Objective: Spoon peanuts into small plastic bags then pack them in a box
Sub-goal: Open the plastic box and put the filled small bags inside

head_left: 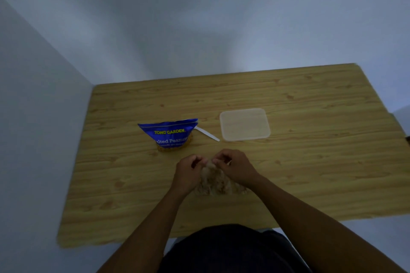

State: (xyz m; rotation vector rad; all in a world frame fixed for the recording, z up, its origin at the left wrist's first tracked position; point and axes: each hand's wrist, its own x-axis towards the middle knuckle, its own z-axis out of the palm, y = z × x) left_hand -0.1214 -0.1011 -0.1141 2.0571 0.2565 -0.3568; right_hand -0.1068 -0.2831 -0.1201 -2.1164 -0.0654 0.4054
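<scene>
Nearest the body, both forearms reach out over the worktop (124, 184) and meet at a small clear bag (216, 180) already holding peanuts, which rests on the wood directly under the hands. The left hand (187, 172) and right hand (234, 167) are both curled, fingertips pinched on the bag's top where the plastic gathers between them; the exact grip is blurred, but both look clenched on the neck of the bag rather than open. The step in hand appears to be closing or twisting the filled bag shut, not scooping. Just beyond the left hand stands the blue peanut pack (169, 134), open at the top, with a white spoon (207, 133) lying beside it, its handle pointing toward the hands. Beyond the right hand, well apart from the bag, sits the translucent box (245, 124); it looks empty, though whether this is the box or its lid I cannot tell. The next move calls for finishing the seal firmly so no nuts spill, then lifting the bag forward and to the right into the box.
</scene>
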